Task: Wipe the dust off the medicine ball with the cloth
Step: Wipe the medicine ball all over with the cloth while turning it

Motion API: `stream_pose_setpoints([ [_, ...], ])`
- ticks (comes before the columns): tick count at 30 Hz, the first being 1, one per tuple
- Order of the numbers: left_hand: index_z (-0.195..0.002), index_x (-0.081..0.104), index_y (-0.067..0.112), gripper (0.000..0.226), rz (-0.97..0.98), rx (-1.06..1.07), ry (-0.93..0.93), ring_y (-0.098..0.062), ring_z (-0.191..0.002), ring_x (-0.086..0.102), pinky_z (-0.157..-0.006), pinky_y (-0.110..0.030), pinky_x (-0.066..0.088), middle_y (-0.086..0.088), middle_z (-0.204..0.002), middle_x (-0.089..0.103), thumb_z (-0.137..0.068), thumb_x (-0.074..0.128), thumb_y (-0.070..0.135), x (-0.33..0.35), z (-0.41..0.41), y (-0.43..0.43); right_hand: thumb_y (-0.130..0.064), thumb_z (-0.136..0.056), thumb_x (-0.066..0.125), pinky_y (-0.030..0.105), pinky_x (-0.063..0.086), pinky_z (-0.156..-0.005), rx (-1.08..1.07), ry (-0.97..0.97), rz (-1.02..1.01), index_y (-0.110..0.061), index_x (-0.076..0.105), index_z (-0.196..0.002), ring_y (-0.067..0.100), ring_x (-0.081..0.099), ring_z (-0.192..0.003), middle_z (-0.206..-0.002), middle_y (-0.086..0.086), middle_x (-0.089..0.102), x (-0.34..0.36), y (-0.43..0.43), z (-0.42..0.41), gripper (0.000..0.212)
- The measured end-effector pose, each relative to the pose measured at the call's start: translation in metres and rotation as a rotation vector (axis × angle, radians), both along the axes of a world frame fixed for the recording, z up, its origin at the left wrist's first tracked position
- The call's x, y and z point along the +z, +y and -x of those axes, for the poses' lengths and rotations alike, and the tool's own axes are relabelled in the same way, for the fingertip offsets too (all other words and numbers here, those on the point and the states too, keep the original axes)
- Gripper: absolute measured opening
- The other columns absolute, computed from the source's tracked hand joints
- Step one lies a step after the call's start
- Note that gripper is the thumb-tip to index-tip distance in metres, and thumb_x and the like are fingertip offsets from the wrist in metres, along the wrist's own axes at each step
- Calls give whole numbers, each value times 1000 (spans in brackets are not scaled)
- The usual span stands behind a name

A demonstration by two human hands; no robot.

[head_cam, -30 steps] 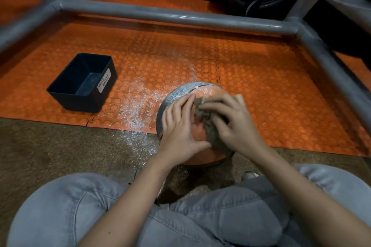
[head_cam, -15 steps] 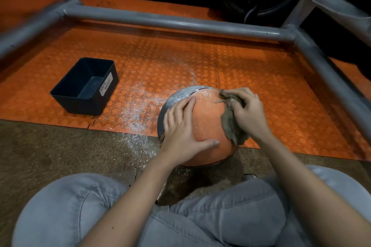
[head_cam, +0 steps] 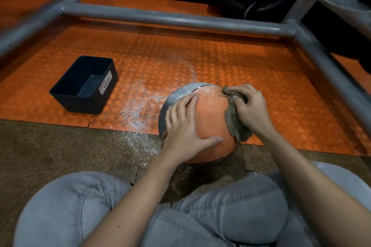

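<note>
An orange and grey medicine ball (head_cam: 212,114) rests on the floor where the orange mat meets the brown floor, just in front of my crossed legs. White dust still speckles its grey top band. My left hand (head_cam: 184,126) lies flat on the ball's left side, fingers spread, thumb pointing right. My right hand (head_cam: 251,108) presses a grey-brown cloth (head_cam: 234,120) against the ball's upper right side; the cloth hangs down below my fingers.
A dark blue bin (head_cam: 86,84) labelled waste basket stands open on the orange studded mat (head_cam: 261,78) to the left. White dust (head_cam: 138,106) is scattered between bin and ball. A grey metal tube frame (head_cam: 170,19) runs across the back and down both sides.
My right hand has carried the cloth from the middle of the ball to its upper right side. The left hand has stayed pressed on the ball.
</note>
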State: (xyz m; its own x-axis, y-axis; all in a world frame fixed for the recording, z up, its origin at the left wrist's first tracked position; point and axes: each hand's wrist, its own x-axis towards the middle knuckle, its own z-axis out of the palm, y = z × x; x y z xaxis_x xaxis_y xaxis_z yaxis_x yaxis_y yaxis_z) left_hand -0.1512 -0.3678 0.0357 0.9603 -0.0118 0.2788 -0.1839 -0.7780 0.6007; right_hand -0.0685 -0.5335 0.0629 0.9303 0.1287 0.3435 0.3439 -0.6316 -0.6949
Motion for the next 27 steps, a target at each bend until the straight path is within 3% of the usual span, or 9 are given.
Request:
stream_pose_setpoints([
  [2, -150, 7, 25, 112, -8, 24, -17, -6, -133, 3, -112, -34, -4, 6, -150, 10, -66, 72, 61, -1, 0, 0, -5, -84, 51, 11, 26, -93, 38, -107, 50, -22, 69, -99, 16, 49, -101, -99, -3, 59, -1, 13, 19, 29],
  [6, -149, 12, 23, 110, 32, 23, 4, -1, -131, 3, -115, -40, 1, 5, -150, 13, -63, 73, 54, -4, 1, 6, -13, -86, 47, 22, 31, -88, 278, -327, 193, -15, 70, -103, 14, 44, -98, -108, -4, 60, -5, 27, 50, 29],
  [8, -149, 12, 25, 113, 40, 36, -9, -3, -130, 7, -112, -33, 1, 8, -148, 14, -58, 62, 70, -3, 1, 7, -9, -85, 49, 15, 27, -89, 202, -290, 144, -15, 70, -104, 15, 47, -99, -105, -6, 58, -6, 19, 33, 28],
  [10, -149, 11, 26, 116, 45, 25, 1, -3, -130, 8, -109, -28, 0, 11, -146, 13, -58, 63, 74, -2, 1, 5, -8, -84, 49, 13, 29, -95, 54, -113, 16, -20, 69, -103, 21, 54, -102, -100, -6, 58, -6, 7, 10, 31],
  [13, -149, 9, 26, 116, 16, 9, 13, -5, -132, 6, -112, -34, 0, 12, -147, 10, -60, 66, 72, 0, 0, 2, -1, -89, 50, 17, 39, -94, -59, 134, -156, -20, 69, -104, 24, 56, -108, -96, -8, 56, -6, -3, -6, 30],
  [15, -149, 8, 25, 116, 0, 31, 18, -6, -132, 6, -113, -37, 0, 9, -148, 11, -62, 68, 71, -3, 0, 2, -3, -87, 50, 26, 38, -96, -55, 27, -75, -17, 70, -103, 21, 53, -101, -96, -5, 57, -6, 7, 6, 30],
  [20, -149, 11, 25, 115, 74, 34, 25, -2, -130, 7, -111, -34, 3, 10, -147, 13, -53, 46, 77, -1, -1, 6, -15, -86, 47, 10, 23, -91, 228, -323, 173, -14, 70, -106, 22, 48, -96, -108, 0, 60, -9, 23, 41, 30],
  [24, -149, 5, 29, 121, 192, -41, 121, -2, -132, 7, -115, -37, 9, 18, -143, 7, -57, 79, 58, 7, -4, 26, -13, -84, 47, 11, 26, -90, 54, -175, -17, -20, 68, -106, 10, 45, -99, -101, -8, 54, -7, 8, 14, 31],
  [27, -148, 3, 34, 120, 142, -1, 203, 0, -131, 6, -113, -38, 7, 21, -142, 6, -58, 79, 56, 9, -5, 39, -12, -83, 46, 21, 30, -99, -17, -87, -67, -26, 65, -104, 10, 51, -102, -100, -6, 56, -11, -2, -2, 31],
])
